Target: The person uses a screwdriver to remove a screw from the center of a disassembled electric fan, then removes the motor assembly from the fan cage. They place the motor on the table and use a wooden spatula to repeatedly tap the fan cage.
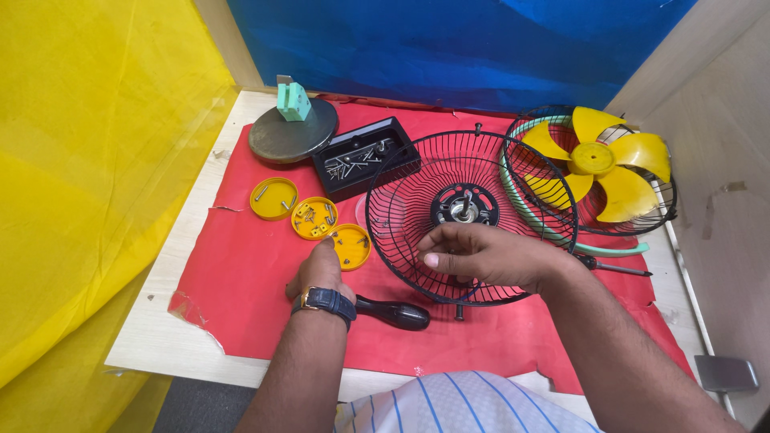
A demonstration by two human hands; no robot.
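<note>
Landmark: black round wire fan guard (pixel 401 210) lying dish-up on the red paper sheet (pixel 241 273), motor hub with shaft (pixel 464 206) at its centre; right hand (pixel 481 255) laid over its near rim, fingers curled loosely against the wires, thumb out, pinching nothing that can be made out; left hand (pixel 321 269), wristwatch on the wrist, just left of the guard, fingertips down at the nearest small yellow plastic lid (pixel 350 245), grip hidden behind the knuckles, cannot tell; two more yellow lids (pixel 314 218) (pixel 273 198) farther left, holding screws; black rectangular tray of screws (pixel 365 157) behind-left of the guard; round dark base with green block (pixel 293 128) beyond that; second guard with yellow blade (pixel 597 160) touching on the right; black-handled screwdriver (pixel 393 313) just in front.
</note>
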